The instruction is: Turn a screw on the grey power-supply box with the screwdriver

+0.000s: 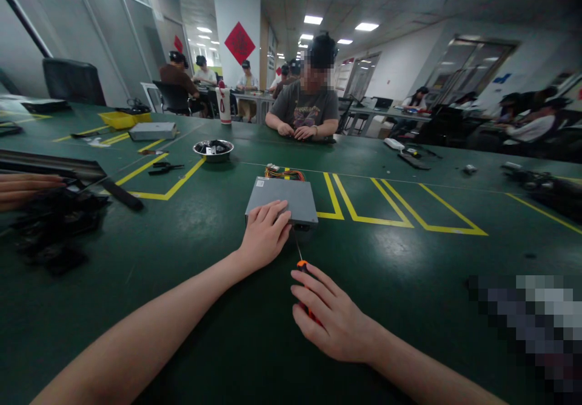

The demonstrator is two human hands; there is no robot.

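A grey computer power supply (297, 194) lies on the green table, its bundle of coloured cables (291, 174) at the far side. My left hand (267, 233) rests on its top near the front left corner, fingers stretched out over the casing. In my right hand (334, 314) is an orange and black screwdriver (302, 265), fingers wrapped round the handle. The shaft points forward to the front face of the power supply, close to my left fingertips. Whether the tip sits in a screw cannot be made out.
A metal bowl of dark parts (213, 157) stands beyond to the left, with black pliers (166, 167) before it. Farther back are another grey box (153, 131) and a yellow tray (124, 119). Dark parts (59, 229) and another person's hand (27, 190) are at left. A person (302, 105) sits opposite.
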